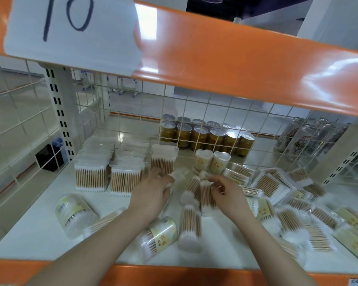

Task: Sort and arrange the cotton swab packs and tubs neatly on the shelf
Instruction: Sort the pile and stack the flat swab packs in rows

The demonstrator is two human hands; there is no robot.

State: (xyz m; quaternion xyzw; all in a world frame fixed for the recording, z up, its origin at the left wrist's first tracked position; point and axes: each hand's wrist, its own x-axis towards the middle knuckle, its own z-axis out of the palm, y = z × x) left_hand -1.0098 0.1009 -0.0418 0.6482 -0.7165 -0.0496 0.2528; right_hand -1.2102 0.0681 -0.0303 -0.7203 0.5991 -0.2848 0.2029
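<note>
Upright rows of flat cotton swab packs (91, 174) stand at the back left of the white shelf (39, 219). My left hand (153, 193) grips a clear swab pack (179, 176) in front of those rows. Just to its right, my right hand (227, 193) pinches another pack (205, 195) by its top. Two upright tubs (212, 162) stand behind my hands. Round tubs lie on their sides at the front left (74, 213) and front middle (159, 236). A loose heap of packs (287, 203) covers the right side.
Gold cans (205, 137) stand in rows behind the wire grid (132, 104) at the back, with clear-wrapped cans (304, 139) to the right. An orange beam (236, 65) with a paper label runs overhead. The orange front lip (194, 275) edges the shelf.
</note>
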